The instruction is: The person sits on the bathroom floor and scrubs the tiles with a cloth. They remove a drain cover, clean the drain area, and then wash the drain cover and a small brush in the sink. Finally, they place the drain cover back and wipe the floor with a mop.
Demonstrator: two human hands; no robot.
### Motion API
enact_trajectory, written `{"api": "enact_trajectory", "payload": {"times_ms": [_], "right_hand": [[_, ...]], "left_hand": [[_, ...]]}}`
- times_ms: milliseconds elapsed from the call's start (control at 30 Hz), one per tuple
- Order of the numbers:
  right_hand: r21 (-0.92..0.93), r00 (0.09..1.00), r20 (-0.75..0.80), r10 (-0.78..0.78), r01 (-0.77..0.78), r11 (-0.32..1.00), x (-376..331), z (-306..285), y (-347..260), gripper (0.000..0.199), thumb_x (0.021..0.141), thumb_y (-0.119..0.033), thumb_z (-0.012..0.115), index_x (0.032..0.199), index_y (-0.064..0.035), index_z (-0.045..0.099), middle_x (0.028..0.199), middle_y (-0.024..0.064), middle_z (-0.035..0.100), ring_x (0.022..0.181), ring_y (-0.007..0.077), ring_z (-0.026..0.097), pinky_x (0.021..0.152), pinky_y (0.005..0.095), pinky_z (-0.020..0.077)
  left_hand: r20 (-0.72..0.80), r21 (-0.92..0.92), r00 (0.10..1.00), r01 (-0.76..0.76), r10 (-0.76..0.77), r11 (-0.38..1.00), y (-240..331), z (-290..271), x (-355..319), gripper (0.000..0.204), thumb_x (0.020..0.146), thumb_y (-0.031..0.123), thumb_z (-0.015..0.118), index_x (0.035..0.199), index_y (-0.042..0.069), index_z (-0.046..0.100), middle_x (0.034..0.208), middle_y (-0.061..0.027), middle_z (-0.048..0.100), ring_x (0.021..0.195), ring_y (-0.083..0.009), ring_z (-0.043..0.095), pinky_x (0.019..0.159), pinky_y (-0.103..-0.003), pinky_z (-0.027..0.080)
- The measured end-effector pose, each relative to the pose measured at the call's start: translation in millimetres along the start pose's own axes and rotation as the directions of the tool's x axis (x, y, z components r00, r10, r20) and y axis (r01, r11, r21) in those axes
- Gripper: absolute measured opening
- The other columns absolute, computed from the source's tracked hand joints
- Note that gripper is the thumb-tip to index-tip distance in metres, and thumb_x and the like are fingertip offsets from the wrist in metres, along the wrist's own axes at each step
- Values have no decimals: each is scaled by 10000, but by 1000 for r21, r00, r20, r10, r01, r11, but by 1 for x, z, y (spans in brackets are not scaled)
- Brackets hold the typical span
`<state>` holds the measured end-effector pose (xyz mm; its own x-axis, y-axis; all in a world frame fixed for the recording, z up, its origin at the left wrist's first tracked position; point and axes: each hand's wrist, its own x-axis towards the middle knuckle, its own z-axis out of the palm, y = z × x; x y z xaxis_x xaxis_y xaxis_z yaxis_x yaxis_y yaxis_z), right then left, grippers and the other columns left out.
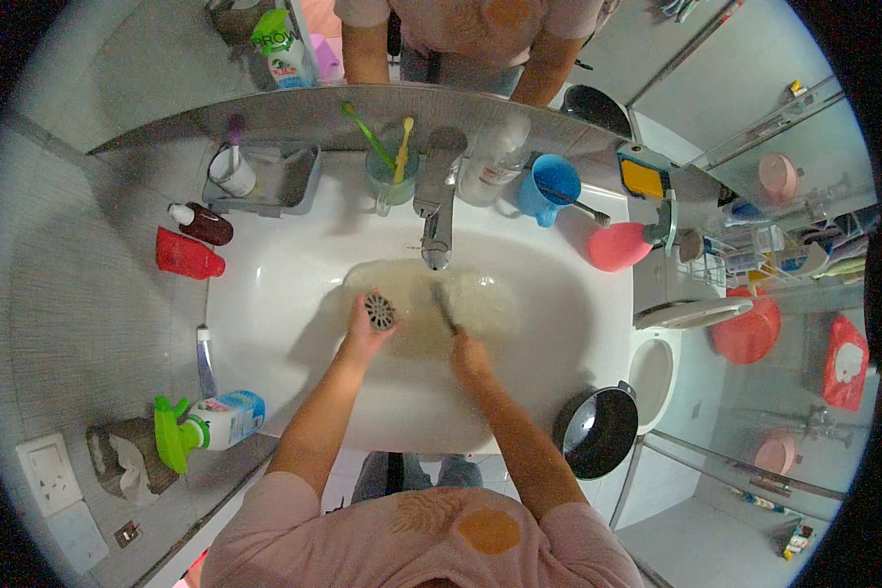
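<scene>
My left hand (364, 333) grips a round drain strainer (380, 313) with radial slots, its slotted face turned up. To its right, my right hand (471, 355) is closed round the handle of a slim dark brush (445, 309). The brush head points toward the faucet and is blurred; it stands apart from the strainer. Both hands are over the white washbasin (392, 397), where cloudy, yellowish water (490, 328) covers the bottom. Above the water is the metal faucet (438, 230); whether water runs from it I cannot tell.
Along the back ledge stand a toothbrush cup (383, 186), a clear bottle (484, 181) and a blue mug (544, 203). A green-topped spray bottle (227, 419) lies left. At right are a pink bottle (617, 247), a black bucket (598, 431) and a toilet (654, 372).
</scene>
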<state>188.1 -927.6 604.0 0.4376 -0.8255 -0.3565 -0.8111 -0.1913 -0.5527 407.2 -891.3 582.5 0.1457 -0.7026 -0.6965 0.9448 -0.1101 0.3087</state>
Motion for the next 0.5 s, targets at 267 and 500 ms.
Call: {"api": "enact_trajectory", "payload": {"times_ms": [267,500], "right_hand": [[183,990,124,66,-88,979,-6,13,-49,250,873,-140,399,1095,-103,507,736,250,576,712,431,569,594,501,431],[82,994,103,-32,23,996,1,16,-58,256,876,-152,391,1093,-59,491,721,247,584,666,415,582,560,486,446]], "left_hand": [[34,-149,992,127,-123,981,-14,8,5,468,896,408,263,962,32,534,950,-156,580,842,-338,564,730,-493,470],[113,-114,989,105,-92,988,-13,-10,21,393,898,317,334,979,-27,504,953,-187,565,840,-335,561,735,-483,488]]}}
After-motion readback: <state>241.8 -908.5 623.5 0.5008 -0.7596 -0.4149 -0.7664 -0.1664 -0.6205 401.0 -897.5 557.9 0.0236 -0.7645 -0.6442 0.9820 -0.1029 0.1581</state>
